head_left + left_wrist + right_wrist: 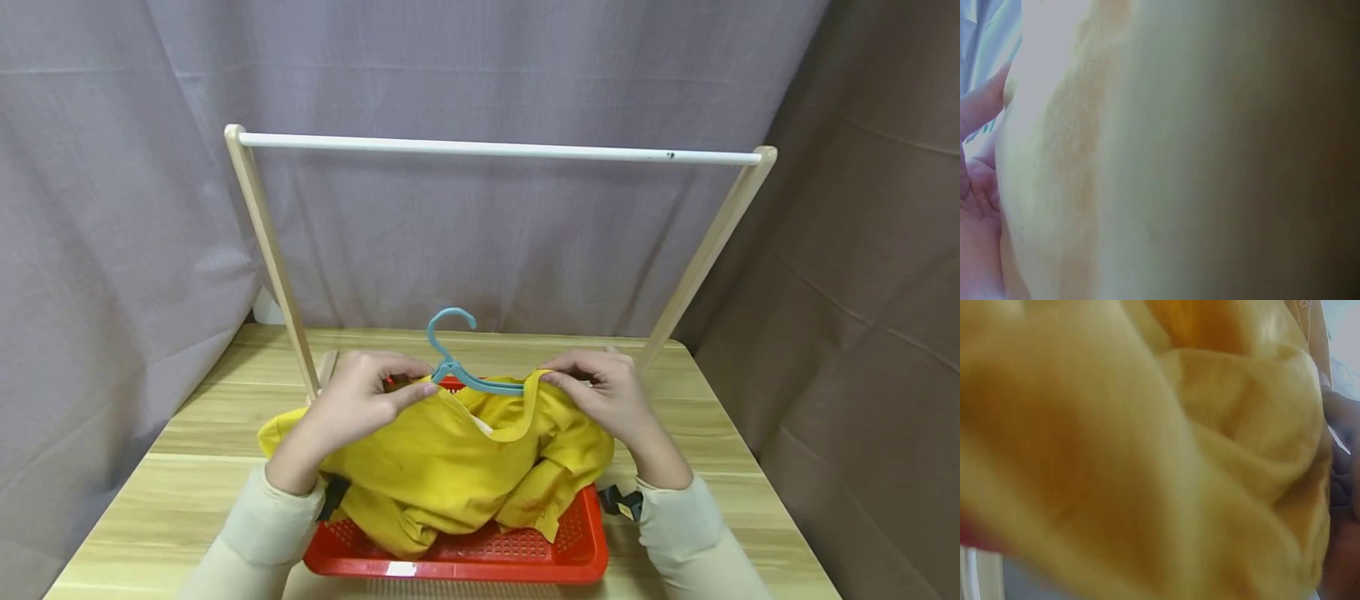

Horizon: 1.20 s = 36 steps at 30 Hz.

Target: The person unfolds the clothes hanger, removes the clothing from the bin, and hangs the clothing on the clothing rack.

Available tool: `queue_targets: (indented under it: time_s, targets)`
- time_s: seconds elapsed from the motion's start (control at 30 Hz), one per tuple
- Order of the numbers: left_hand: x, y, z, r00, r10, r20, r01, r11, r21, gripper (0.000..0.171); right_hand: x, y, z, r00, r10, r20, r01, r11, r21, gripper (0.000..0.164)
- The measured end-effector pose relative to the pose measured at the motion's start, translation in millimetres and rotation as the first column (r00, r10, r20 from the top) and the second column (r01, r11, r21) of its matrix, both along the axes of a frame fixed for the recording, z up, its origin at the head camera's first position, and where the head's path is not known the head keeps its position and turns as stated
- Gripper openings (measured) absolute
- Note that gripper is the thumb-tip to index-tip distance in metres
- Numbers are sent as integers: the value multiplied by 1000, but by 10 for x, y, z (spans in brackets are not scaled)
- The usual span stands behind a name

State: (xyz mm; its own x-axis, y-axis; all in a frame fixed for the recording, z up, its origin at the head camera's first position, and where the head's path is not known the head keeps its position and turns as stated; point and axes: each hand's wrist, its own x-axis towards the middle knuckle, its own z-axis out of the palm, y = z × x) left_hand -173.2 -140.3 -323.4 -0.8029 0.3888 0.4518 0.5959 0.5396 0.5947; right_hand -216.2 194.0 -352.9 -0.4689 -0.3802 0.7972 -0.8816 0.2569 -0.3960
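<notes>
Shirt [420,471] is pinched in the grip of left hand [363,393] and right hand [606,390], blue hanger [452,367] at its neckline [510,434], above a basket [480,572] between the desk's [720,433] side edges.

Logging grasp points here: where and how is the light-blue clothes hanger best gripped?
Probably pinch the light-blue clothes hanger from above, at the lower stem of its hook, which stands bare above the yellow shirt, between the left hand and right hand; shirt and hands hide the hanger's outer ends.

Blurred yellow cloth [1160,456] in loose folds
</notes>
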Motion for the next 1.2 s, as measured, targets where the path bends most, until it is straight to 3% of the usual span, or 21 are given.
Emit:
queue_targets:
  time_s: [0.3,0.73,0.93,1.2]
  targets:
    - [2,58,-2,1000,7,-20,-8,1000,-24,13,28,-181,76,997,72,17,-72,997,20,29]
    - [10,172,22,999,-25,-21,25,1000,-10,12,72,-442,91,993,98,65,-101,994,48,12]
    - [7,204,8,999,-29,-32,29,1000,0,11,75,-530,105,994,105,41,-106,994,33,17]
    - [9,239,-8,999,-39,-8,39,999,5,10,67,-616,131,991,134,23,-134,991,-5,11]
